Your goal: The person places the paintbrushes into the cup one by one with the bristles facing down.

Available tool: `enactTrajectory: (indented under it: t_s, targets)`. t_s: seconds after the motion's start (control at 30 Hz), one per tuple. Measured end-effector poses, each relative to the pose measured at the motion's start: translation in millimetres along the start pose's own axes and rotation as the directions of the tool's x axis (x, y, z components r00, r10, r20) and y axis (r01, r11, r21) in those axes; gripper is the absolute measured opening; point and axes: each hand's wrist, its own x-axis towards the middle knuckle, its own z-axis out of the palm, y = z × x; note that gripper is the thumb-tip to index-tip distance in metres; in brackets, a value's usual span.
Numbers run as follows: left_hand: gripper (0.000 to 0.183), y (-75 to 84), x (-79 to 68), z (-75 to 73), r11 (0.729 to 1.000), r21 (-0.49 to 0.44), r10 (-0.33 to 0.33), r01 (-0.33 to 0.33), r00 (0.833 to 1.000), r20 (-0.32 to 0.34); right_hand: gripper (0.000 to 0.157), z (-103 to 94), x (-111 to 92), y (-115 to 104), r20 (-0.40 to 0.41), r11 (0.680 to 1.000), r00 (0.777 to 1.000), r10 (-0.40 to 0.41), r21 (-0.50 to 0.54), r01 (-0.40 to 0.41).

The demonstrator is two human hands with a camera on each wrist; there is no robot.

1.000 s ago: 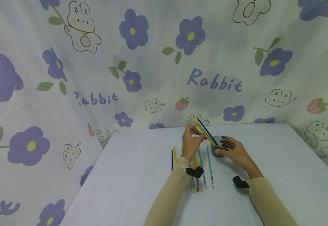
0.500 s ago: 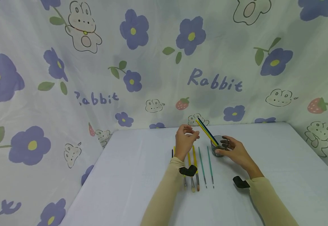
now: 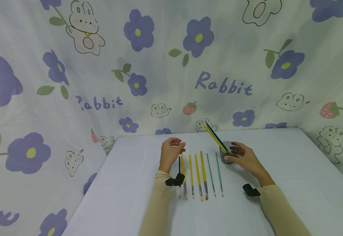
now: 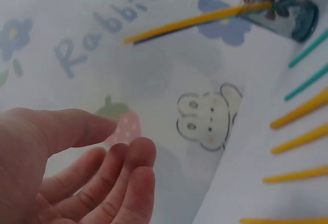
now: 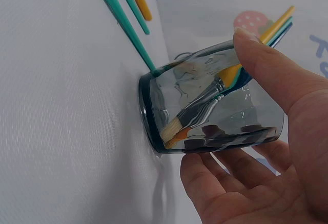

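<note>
My right hand (image 3: 246, 160) holds a clear grey-tinted glass cup (image 5: 205, 80) at the right of the row, thumb on one side and fingers on the other. Inside lean several paintbrushes (image 3: 214, 137) with yellow, teal and dark handles, bristles down at the cup's base. My left hand (image 3: 170, 154) hovers near the left end of the row, fingers loosely bent and nothing between them. Beside it lie a black-handled paintbrush (image 3: 179, 168) and several yellow-handled paintbrushes (image 3: 197, 167), bristles toward me. Two thin teal paintbrushes (image 3: 210, 170) lie between these and the cup.
The white tabletop (image 3: 124, 196) runs back to a patterned cloth backdrop (image 3: 165, 65) with flowers, rabbits and lettering. The cloth also hangs along the left and right sides. The brush handles in the cup stick out to the upper left.
My left hand has let go of the brushes in the cup and moved left past the row, uncovering the brushes on the table. My right hand stays on the cup.
</note>
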Motion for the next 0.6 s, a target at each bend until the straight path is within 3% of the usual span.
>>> enactTrajectory:
  t_s: [0.3,0.6]
  targets:
    - [0.028,-26.0,-0.8,-22.3,0.992,0.105,-0.07,0.073,0.997,-0.029,0.099,2.1,-1,-2,0.006,1.0,1.0,0.012,0.004,-0.012]
    - [0.023,-39.2,3.5,-29.7,0.931,0.311,-0.188,0.191,0.981,-0.04,0.099,-0.9,-1,-2,0.01,1.0,1.0,0.007,0.009,-0.007]
